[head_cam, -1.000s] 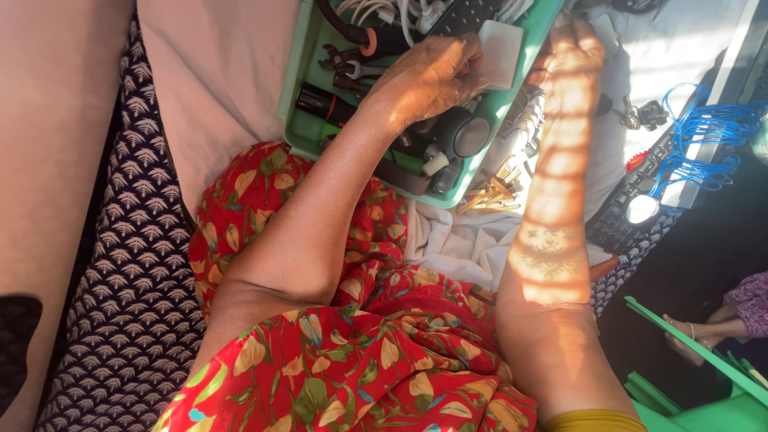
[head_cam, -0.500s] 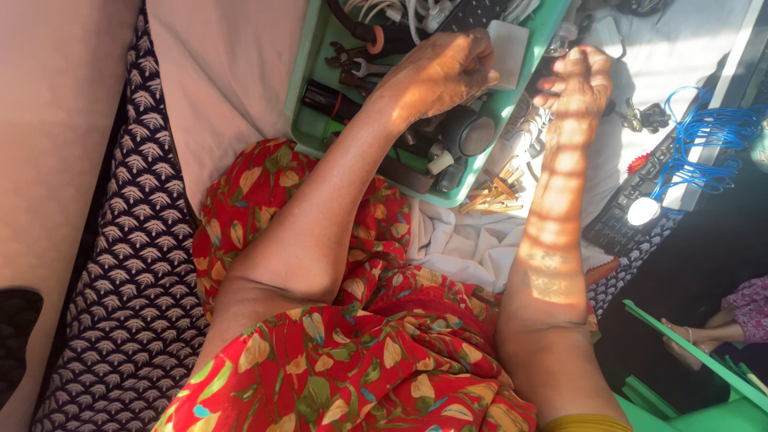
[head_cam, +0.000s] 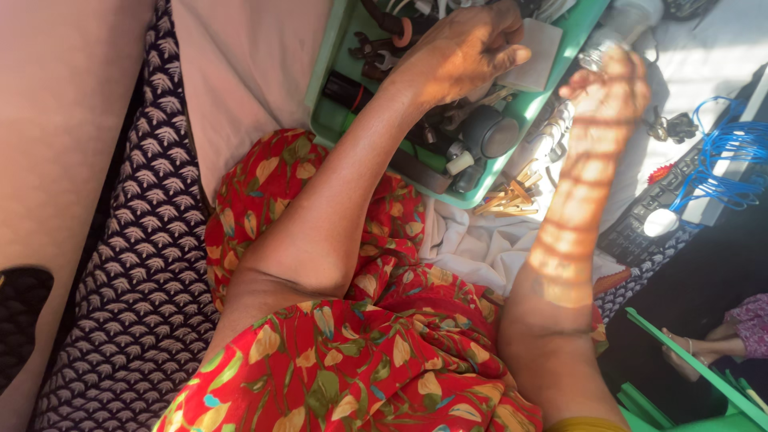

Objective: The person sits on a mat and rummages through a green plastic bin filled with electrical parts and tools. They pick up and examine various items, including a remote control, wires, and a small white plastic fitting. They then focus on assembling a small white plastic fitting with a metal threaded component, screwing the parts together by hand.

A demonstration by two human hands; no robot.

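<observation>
Left hand [head_cam: 464, 52] curled over green tray [head_cam: 324, 120] of tools at top centre, grip indiscernible, right hand [head_cam: 608, 96] clasped a clear jar [head_cam: 602, 54] upper right.

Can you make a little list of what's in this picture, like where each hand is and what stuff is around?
Left hand: over the green tray, fingers curled among the tools
Right hand: raised beside the tray, holding a small clear jar
In the tray: pliers, a dark wheel, a white pad
Beside the tray: wooden pegs on white cloth
Far right: blue cord, keyboard
Clothes: red leafy dress
Bottom right: another person's feet
</observation>
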